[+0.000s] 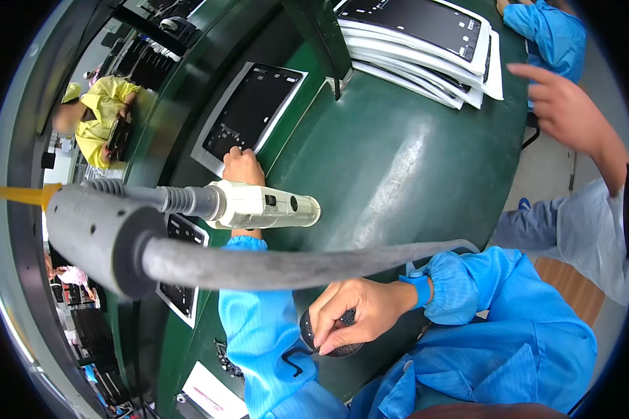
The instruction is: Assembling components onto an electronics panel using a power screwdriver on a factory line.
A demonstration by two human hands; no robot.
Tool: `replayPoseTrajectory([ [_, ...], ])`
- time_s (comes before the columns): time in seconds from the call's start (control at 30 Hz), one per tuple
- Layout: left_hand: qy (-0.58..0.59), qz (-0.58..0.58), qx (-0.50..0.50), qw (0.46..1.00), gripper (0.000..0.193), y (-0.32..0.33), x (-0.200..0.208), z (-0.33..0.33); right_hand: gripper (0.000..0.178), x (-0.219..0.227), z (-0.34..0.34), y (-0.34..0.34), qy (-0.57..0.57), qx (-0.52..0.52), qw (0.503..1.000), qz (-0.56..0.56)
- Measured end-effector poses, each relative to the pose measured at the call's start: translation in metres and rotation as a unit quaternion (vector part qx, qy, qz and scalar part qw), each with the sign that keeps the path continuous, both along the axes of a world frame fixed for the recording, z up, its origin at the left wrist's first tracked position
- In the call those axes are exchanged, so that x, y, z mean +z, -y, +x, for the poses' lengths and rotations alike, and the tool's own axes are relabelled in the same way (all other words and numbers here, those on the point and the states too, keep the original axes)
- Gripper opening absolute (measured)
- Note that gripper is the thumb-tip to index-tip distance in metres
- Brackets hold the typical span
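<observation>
My left hand (243, 167) reaches forward, its curled fingers at the near edge of a flat black panel (248, 112) on a white sheet. Whether it grips the panel cannot be seen. My closed right hand (360, 311) pinches a thin bent black rod (295, 359), which sticks out past my left sleeve. Beneath that hand sits a round dark object with a dotted surface (306, 327), mostly covered. A cream-coloured cylindrical tool (286, 209) with a grey ribbed end hangs across my left wrist. In front of it, a thick grey hose (293, 271) crosses the view.
Black panels with white sheets lie in a stack (426, 52) at the far right of the green table (398, 174), behind a dark post (318, 38). A co-worker's hand (566, 112) hovers on the right. A person in yellow (108, 112) works at the left.
</observation>
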State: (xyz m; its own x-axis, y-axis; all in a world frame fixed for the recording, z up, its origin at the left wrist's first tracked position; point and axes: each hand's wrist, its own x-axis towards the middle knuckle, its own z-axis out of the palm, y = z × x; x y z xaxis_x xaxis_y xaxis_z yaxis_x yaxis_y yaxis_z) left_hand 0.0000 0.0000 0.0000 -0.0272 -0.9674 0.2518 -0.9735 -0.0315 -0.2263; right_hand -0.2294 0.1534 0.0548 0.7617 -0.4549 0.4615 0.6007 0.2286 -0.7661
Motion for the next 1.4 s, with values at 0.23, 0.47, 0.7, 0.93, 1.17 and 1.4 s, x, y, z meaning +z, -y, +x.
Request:
replayPoseTrajectory([
  [0.23, 0.027, -0.054, -0.165, 0.984, 0.026, -0.056, 0.007, 0.030, 0.006, -0.003, -0.007, 0.028, 0.026, -0.125, 0.991, -0.045],
  [0.47, -0.120, -0.062, -0.053, 0.989, 0.019, -0.190, 0.013, -0.009, 0.005, -0.031, -0.005, 0.030, -0.003, -0.123, 0.989, -0.083],
  [0.7, -0.106, -0.071, -0.043, 0.991, 0.018, -0.266, 0.013, -0.021, 0.006, -0.036, 0.021, 0.038, -0.031, -0.238, 0.956, -0.171],
  [0.93, -0.219, -0.108, -0.048, 0.968, 0.020, -0.263, 0.005, -0.022, 0.005, -0.061, 0.049, 0.044, -0.081, -0.321, 0.885, -0.327],
  [1.17, -0.254, -0.151, -0.106, 0.949, 0.013, -0.248, -0.009, -0.021, 0.006, -0.074, 0.051, 0.047, -0.139, -0.328, 0.848, -0.392],
  [1.4, -0.201, -0.177, -0.148, 0.952, 0.018, -0.246, -0.013, -0.018, 0.006, -0.076, 0.055, 0.052, -0.156, -0.316, 0.844, -0.405],
])
